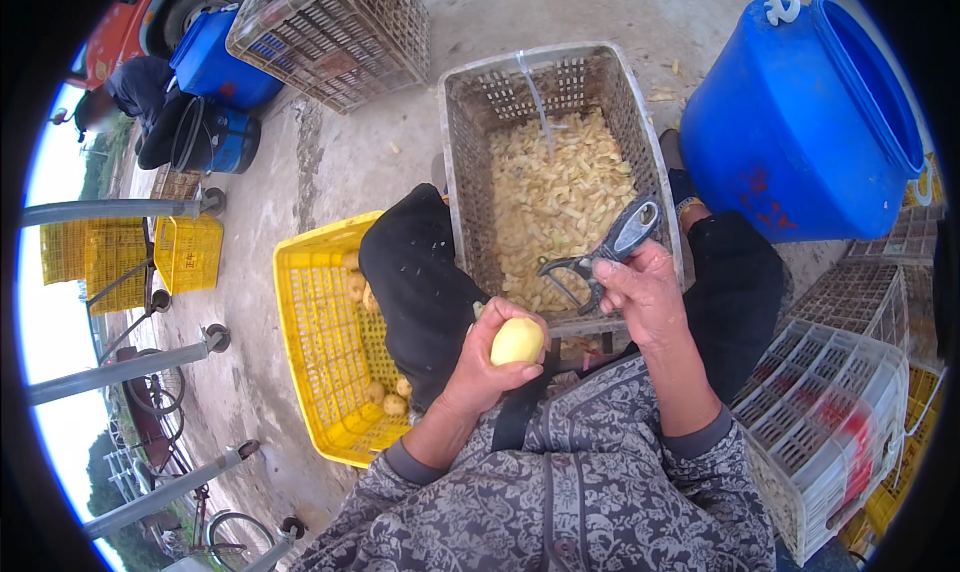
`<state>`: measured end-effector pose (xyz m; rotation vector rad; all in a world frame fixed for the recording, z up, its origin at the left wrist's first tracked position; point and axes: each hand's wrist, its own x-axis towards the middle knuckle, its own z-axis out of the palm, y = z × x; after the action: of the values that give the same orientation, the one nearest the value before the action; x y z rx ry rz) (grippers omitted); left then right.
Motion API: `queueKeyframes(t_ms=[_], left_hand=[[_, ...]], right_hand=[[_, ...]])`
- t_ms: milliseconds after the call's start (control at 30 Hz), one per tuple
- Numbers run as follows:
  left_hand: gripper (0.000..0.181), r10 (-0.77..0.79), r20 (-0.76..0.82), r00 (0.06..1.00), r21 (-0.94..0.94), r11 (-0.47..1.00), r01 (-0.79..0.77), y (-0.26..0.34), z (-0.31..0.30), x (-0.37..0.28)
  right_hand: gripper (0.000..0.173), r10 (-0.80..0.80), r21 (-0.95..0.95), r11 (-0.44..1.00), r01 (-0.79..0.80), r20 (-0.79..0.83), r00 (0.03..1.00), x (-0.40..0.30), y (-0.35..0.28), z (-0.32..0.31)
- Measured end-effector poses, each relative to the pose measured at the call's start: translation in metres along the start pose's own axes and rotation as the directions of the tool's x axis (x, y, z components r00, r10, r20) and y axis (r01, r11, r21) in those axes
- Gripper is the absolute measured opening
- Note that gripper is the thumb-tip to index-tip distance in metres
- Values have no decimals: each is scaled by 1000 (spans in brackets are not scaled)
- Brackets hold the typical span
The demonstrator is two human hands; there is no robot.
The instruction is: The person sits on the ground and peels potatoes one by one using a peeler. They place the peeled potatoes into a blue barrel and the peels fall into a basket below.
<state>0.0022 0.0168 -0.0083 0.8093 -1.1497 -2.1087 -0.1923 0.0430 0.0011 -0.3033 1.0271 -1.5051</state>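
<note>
A peeled potato (517,341), pale yellow and smooth, rests in the grip of my left hand (487,362) above my lap. Between the fingers of my right hand (641,290) is a Y-shaped vegetable peeler (626,230) with a dark handle, its blade end pointing left. Both hands are over the near end of a dirty plastic crate (465,159) that stands between my knees. A thick layer of peelings (559,189) covers the crate's bottom. Left of my leg is a yellow crate (311,347) with several unpeeled potatoes (394,403) in it, partly hidden by my knee.
A large blue plastic barrel (780,129) stands at the right. Stacked crates (817,414) sit beside my right hip. An upturned crate (337,39) is ahead on the concrete floor (262,272). A person (139,95) is at far left near a black bucket (217,136).
</note>
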Motion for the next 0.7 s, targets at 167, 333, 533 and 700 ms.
queueKeyframes(t_ms=[167,333,533,700], left_hand=[[54,69,116,991,250,964,-96,0,-11,-1],[53,241,185,953,384,875,-295,15,6,5],[62,230,603,764,745,180,-642,37,29,42],[71,263,289,921,904,242,-353,19,30,40]], right_hand=[[11,-69,-215,974,67,-2,998,9,5,-6],[16,106,40,994,-101,-173,979,20,33,-24],[24,221,391,891,-229,67,973,6,56,16],[23,53,313,950,2,-168,984,21,51,-10]])
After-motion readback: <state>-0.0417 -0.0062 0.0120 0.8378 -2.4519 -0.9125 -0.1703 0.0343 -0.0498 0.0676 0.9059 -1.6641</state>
